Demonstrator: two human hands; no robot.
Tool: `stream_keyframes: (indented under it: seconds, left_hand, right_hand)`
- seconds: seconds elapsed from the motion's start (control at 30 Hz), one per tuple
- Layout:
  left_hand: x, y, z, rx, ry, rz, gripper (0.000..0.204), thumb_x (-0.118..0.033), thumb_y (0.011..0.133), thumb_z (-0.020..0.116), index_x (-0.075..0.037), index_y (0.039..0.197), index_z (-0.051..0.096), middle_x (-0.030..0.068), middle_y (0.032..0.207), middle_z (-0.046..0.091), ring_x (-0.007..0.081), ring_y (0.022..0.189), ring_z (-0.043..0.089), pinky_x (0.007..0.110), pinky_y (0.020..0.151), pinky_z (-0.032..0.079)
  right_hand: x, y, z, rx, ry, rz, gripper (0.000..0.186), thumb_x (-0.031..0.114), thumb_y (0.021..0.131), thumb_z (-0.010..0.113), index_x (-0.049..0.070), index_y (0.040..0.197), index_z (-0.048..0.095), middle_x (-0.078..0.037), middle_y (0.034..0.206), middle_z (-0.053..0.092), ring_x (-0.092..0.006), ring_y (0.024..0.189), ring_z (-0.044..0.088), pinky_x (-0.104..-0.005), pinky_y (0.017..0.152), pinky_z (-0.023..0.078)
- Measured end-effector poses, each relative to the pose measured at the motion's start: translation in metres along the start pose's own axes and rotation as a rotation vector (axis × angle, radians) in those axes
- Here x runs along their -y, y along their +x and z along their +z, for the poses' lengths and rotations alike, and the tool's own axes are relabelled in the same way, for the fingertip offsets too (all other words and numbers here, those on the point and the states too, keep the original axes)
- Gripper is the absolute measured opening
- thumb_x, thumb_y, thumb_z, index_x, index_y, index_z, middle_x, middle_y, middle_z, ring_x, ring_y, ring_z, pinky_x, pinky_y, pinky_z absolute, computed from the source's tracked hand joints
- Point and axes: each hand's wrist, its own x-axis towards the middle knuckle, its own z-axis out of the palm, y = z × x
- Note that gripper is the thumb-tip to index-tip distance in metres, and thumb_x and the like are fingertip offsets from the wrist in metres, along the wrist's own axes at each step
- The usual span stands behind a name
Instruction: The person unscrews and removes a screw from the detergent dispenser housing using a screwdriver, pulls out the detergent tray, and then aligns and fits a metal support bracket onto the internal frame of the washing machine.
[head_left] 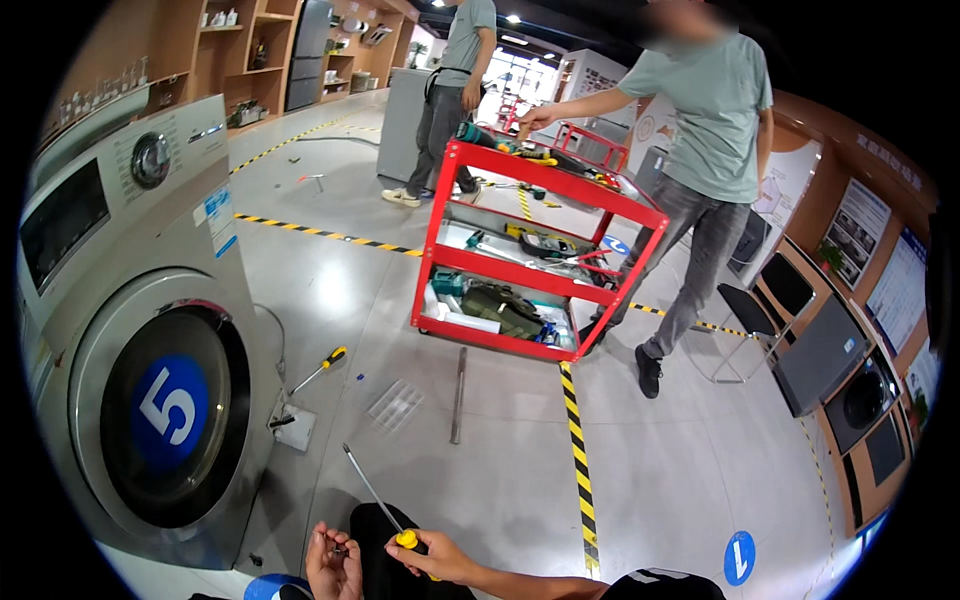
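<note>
Here, we count two screwdrivers [406, 539]: one gripped in our right hand [440, 556], one on the floor [500, 420] near one washer [140, 330]. Our left hand [334, 567] curls; whether it holds anything, we cannot tell. One cart [530, 178] stands before two people [702, 145].

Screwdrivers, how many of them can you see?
2: a yellow-handled screwdriver in the right hand, and a yellow-and-black screwdriver on the floor just right of the washing machine. More may be hidden in the red cart.
</note>
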Motion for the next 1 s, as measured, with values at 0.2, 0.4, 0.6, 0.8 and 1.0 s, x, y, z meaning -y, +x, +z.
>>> stream_keyframes:
  seconds: [0.2, 0.4, 0.6, 0.8, 1.0]
  left_hand:
    - [-0.005, 0.000, 0.003, -0.071, -0.080, 0.179, 0.019, -0.010, 0.086, 0.059, -0.002, 0.102, 0.052, 0.0074, 0.087, 0.055, 0.0165, 0.081, 0.052, 0.029, 0.075, 0.044]
    - [-0.024, -0.004, -0.005, -0.003, -0.079, 0.128, 0.014, -0.012, 0.085, 0.063, -0.005, 0.096, 0.059, 0.0071, 0.092, 0.064, 0.0159, 0.087, 0.062, 0.032, 0.086, 0.049]
    - [-0.035, -0.022, -0.010, -0.043, -0.145, 0.258, 0.012, -0.013, 0.087, 0.060, -0.003, 0.096, 0.059, 0.0066, 0.096, 0.062, 0.0150, 0.088, 0.060, 0.031, 0.085, 0.049]
    - [-0.053, -0.028, 0.012, -0.034, -0.130, 0.385, 0.014, -0.015, 0.089, 0.059, -0.004, 0.096, 0.059, 0.0062, 0.095, 0.062, 0.0147, 0.087, 0.060, 0.030, 0.083, 0.051]
    - [-0.079, -0.036, 0.045, 0.014, -0.063, 0.485, 0.013, -0.018, 0.088, 0.059, -0.006, 0.086, 0.064, 0.0050, 0.090, 0.064, 0.0124, 0.083, 0.057, 0.026, 0.078, 0.048]
  right_hand:
    - [0.021, 0.009, 0.019, 0.026, -0.122, -0.028, 0.026, 0.029, 0.085, 0.065, 0.005, 0.095, 0.063, 0.002, 0.068, 0.056, -0.0051, 0.055, 0.051, -0.0201, 0.052, 0.043]
    - [0.013, 0.014, 0.030, 0.035, 0.068, 0.032, 0.019, 0.014, 0.084, 0.065, -0.003, 0.094, 0.061, -0.003, 0.067, 0.057, -0.0084, 0.055, 0.053, -0.0219, 0.051, 0.045]
    - [0.019, 0.015, 0.038, 0.187, -0.012, 0.040, 0.016, 0.009, 0.085, 0.061, -0.004, 0.094, 0.059, -0.004, 0.066, 0.056, -0.0101, 0.055, 0.053, -0.0223, 0.053, 0.045]
    - [0.030, 0.017, 0.037, 0.480, -0.031, 0.025, 0.030, 0.018, 0.094, 0.044, -0.002, 0.116, 0.045, -0.009, 0.066, 0.057, -0.0148, 0.056, 0.058, -0.0265, 0.055, 0.049]
    - [0.049, 0.014, 0.041, 0.478, -0.155, -0.082, 0.032, 0.022, 0.089, 0.048, -0.002, 0.110, 0.043, -0.009, 0.066, 0.057, -0.0125, 0.054, 0.054, -0.0243, 0.051, 0.045]
